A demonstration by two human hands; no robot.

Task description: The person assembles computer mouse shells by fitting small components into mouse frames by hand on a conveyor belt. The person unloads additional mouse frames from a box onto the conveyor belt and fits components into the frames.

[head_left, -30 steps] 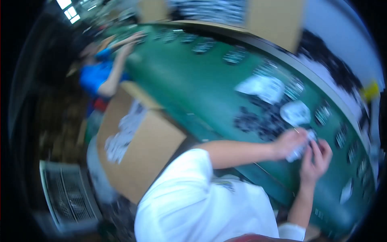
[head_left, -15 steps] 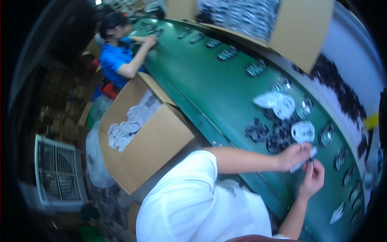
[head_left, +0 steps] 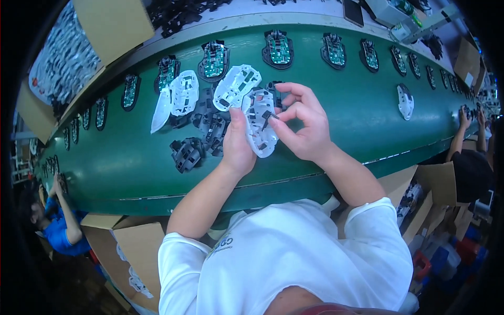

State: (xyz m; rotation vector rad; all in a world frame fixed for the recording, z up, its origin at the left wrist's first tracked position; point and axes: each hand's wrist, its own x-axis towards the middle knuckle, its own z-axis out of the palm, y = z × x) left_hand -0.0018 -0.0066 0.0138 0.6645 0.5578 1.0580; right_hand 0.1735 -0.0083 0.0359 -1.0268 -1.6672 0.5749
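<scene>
In my left hand [head_left: 239, 148] is a white mouse shell [head_left: 264, 143], held by its edge with the hollow inside facing up. My right hand [head_left: 308, 125] pinches a small black plastic part [head_left: 268, 117] between thumb and forefinger, right over the shell's inside. Beyond my hands lies another white shell [head_left: 242, 84], its rim close to the held one. To the left are one more open shell [head_left: 185, 94] and a smooth white cover [head_left: 161, 111]. Black plastic pieces [head_left: 212, 123] are heaped beside my left hand, with a further cluster [head_left: 187, 154] nearer me.
Mouse bases with green circuit boards [head_left: 278, 50] line the far side of the green conveyor [head_left: 357, 115]. A white shell [head_left: 405, 102] lies to the right. Cardboard boxes [head_left: 142, 252] stand along the near edge. Co-workers' hands [head_left: 58, 185] show at far left and far right.
My view has swung round to face the conveyor squarely. Both hands still work together at a white shell; its inside and the black part now show clearly.
</scene>
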